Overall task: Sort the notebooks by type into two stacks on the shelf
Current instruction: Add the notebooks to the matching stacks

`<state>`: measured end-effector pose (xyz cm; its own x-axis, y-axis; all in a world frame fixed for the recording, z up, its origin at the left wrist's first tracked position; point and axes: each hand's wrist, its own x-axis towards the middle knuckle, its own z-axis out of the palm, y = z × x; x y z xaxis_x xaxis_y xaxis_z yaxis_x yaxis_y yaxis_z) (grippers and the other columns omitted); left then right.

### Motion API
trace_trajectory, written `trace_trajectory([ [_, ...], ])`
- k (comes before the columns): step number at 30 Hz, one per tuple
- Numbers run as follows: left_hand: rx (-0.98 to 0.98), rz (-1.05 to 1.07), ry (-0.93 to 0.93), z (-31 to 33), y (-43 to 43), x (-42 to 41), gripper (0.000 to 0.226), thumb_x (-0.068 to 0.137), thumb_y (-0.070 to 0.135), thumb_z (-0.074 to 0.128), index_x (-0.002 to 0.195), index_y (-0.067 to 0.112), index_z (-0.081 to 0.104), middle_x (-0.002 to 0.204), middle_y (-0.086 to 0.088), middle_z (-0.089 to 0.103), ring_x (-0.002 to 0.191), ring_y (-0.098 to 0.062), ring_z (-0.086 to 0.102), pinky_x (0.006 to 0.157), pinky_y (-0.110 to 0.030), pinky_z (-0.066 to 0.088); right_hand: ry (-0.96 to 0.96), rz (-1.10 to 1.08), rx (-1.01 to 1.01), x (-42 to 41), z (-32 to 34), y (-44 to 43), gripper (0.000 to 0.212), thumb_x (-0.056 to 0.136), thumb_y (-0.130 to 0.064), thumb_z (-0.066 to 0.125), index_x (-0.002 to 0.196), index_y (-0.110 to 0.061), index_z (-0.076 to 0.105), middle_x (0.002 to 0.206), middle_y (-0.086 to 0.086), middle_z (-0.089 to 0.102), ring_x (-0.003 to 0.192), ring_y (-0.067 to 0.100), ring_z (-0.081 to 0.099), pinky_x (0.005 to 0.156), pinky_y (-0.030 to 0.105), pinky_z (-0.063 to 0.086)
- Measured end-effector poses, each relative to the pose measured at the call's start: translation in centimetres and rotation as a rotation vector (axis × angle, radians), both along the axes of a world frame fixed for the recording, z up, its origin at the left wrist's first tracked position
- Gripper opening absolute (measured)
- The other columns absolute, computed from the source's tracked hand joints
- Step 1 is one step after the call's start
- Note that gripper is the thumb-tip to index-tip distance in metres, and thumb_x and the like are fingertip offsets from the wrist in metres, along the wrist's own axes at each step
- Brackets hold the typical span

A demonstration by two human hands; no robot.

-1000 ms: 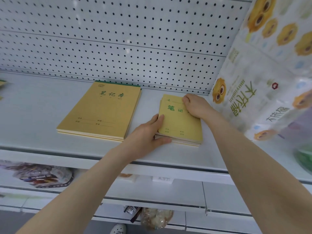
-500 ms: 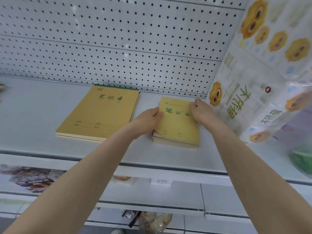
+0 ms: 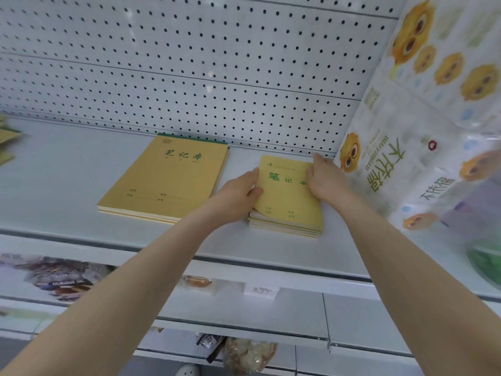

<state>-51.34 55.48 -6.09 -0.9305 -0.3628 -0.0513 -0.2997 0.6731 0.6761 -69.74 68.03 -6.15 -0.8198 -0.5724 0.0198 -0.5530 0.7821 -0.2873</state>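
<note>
In front of the pegboard (image 3: 189,63), toward its right end, the stack of small notebooks (image 3: 284,223) lay flat on the white shelf (image 3: 54,185), its far edge close to the foot of that panel. The top small notebook (image 3: 287,196) sat slightly askew on the ones below, and its near-left corner was lifted a little off them. From my remote seat I saw the left hand (image 3: 235,196) gripping that cover's left edge, thumb curled over the yellow face; the fingers underneath were out of sight. The right hand (image 3: 325,180) held the right edge in the same way, thumb pressed on the cover beside the green title and one fingertip reaching the far corner nearest the pegboard. Along the pegboard to the left, apart from the small pile, the stack of large notebooks (image 3: 165,180) rested squared up, its green-bound top edge just short of the panel. At the pegboard's left end, blurred yellow notebooks (image 3: 8,142) poked into view. At its right end a tissue pack (image 3: 420,131) printed with yellow cartoon faces stood against it, just beside the right hand. Below the pegboard's shelf a lower shelf carried wrapped goods (image 3: 54,278) and a price tag (image 3: 260,291).
</note>
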Motion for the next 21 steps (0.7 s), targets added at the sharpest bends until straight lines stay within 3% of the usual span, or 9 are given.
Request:
trace_trajectory([
  [3,-0.259,0.02,0.127,0.3,-0.6,1.5,0.05,0.102,0.023,0.043,0.149,0.016,0.03,0.154,-0.002,0.034,0.14,-0.019,0.034,0.11,-0.03,0.029,0.111,0.079,-0.004,0.5,0.8,-0.5,0.05,0.103,-0.017,0.029,0.151,-0.009,0.022,0.149,0.019,0.034,0.133,0.036,0.036,0.106,0.039,0.033],
  [7,-0.463,0.114,0.23,0.8,-3.1,4.5,0.044,0.098,0.021,0.051,0.141,0.014,0.046,0.146,-0.006,0.046,0.132,-0.025,0.044,0.104,-0.036,0.038,0.244,0.267,-0.02,2.5,2.5,-2.3,0.047,0.105,-0.024,0.03,0.149,-0.011,0.029,0.147,0.017,0.039,0.131,0.035,0.036,0.104,0.04,0.033],
  [12,-0.605,0.211,0.278,1.7,-6.9,10.8,0.038,0.094,0.016,0.058,0.131,0.011,0.057,0.132,-0.01,0.058,0.12,-0.031,0.053,0.097,-0.038,0.041,0.355,0.466,-0.051,7.2,3.9,-5.7,0.047,0.104,-0.028,0.036,0.147,-0.01,0.036,0.142,0.015,0.046,0.131,0.034,0.038,0.104,0.042,0.035],
  [21,-0.774,0.386,0.169,1.9,-15.3,26.2,0.036,0.09,0.015,0.064,0.125,0.007,0.061,0.123,-0.014,0.062,0.111,-0.036,0.057,0.092,-0.043,0.046,0.411,0.719,-0.105,19.8,4.2,-15.7,0.048,0.102,-0.032,0.041,0.144,-0.011,0.04,0.14,0.014,0.05,0.13,0.032,0.04,0.105,0.041,0.034],
])
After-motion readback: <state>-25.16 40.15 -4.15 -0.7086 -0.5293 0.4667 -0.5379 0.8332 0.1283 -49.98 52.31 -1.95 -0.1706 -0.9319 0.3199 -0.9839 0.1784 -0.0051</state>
